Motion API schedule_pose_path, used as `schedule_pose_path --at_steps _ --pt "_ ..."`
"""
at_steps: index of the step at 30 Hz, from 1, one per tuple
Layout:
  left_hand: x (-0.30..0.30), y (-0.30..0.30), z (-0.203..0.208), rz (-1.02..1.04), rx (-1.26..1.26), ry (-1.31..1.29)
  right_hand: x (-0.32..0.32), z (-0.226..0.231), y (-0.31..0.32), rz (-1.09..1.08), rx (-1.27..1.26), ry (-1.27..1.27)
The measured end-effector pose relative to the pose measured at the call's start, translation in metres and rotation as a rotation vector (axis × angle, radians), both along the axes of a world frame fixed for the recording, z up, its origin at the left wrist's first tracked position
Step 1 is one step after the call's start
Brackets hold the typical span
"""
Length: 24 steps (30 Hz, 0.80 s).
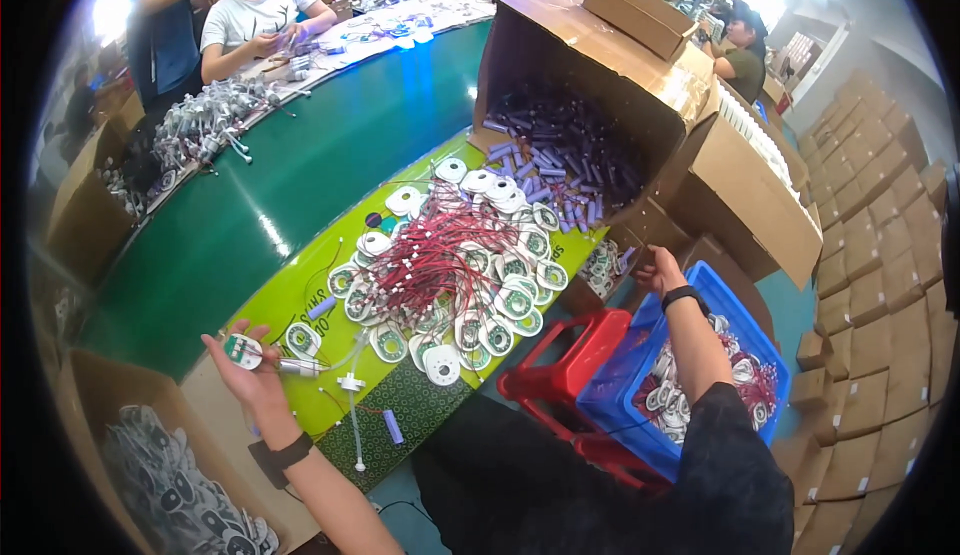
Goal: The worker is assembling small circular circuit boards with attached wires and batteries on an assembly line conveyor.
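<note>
My left hand, palm up at the left end of the lime-green mat, holds a small white round housing with a green circuit board. Wires lead from it toward a silvery cylinder on the mat. My right hand is out to the right, above an open carton of small white parts. Its fingers are curled together; what they hold, if anything, is too small to make out. A purple cylindrical cell shows just beside the fingertips. Between my hands lies a heap of white ring-shaped housings with red wires.
A large carton lies on its side, spilling purple cells. A blue crate of wired parts sits by a red stool. Left stands a carton of grey-white parts. Beyond the green conveyor, a person handles parts.
</note>
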<state>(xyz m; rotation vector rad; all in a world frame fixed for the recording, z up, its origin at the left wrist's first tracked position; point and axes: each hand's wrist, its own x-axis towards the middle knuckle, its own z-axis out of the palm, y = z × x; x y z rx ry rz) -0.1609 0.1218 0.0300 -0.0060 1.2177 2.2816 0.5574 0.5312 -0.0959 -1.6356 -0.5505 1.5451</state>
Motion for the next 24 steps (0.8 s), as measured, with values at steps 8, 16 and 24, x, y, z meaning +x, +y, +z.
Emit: schedule_pose_path --at_steps 8,16,24 --pt "0.001 -0.03 0.005 -0.004 0.047 0.001 -0.115 0.026 -0.132 -0.027 0.45 -0.015" --pt "0.003 -0.031 0.019 -0.042 0.048 -0.013 -0.318 0.181 -0.272 0.501 1.019 -0.197" --pt "-0.004 -0.029 0.011 -0.04 0.061 0.032 -0.499 0.232 -0.362 1.265 1.379 0.003"
